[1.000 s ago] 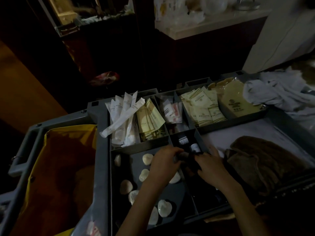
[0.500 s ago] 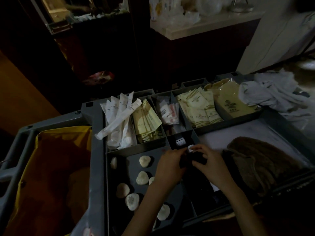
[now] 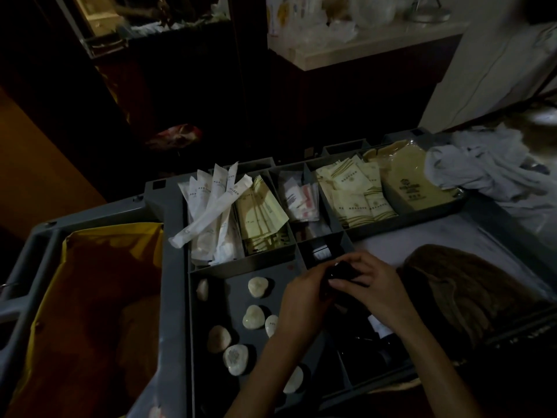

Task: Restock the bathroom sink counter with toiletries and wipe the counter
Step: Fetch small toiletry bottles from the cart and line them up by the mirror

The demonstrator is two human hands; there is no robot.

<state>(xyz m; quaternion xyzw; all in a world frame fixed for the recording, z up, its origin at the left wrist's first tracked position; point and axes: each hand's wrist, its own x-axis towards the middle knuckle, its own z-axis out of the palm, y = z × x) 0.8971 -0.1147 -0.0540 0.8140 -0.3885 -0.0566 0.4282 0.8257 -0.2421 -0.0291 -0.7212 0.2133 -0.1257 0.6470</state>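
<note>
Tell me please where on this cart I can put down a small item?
The pale strip between the cream packets and the brown towel is bare. The back compartments are full; the soaps leave only small gaps.

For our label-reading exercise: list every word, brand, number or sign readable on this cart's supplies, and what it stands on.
No text is legible enough to quote.
Long white sachets: small print, blurred.
Cream packets: emblem and characters, too small.
Large yellow bag: emblem with print below, blurred.
Round soap: faint mark, unreadable.
Dark held item: nothing visible.
</note>
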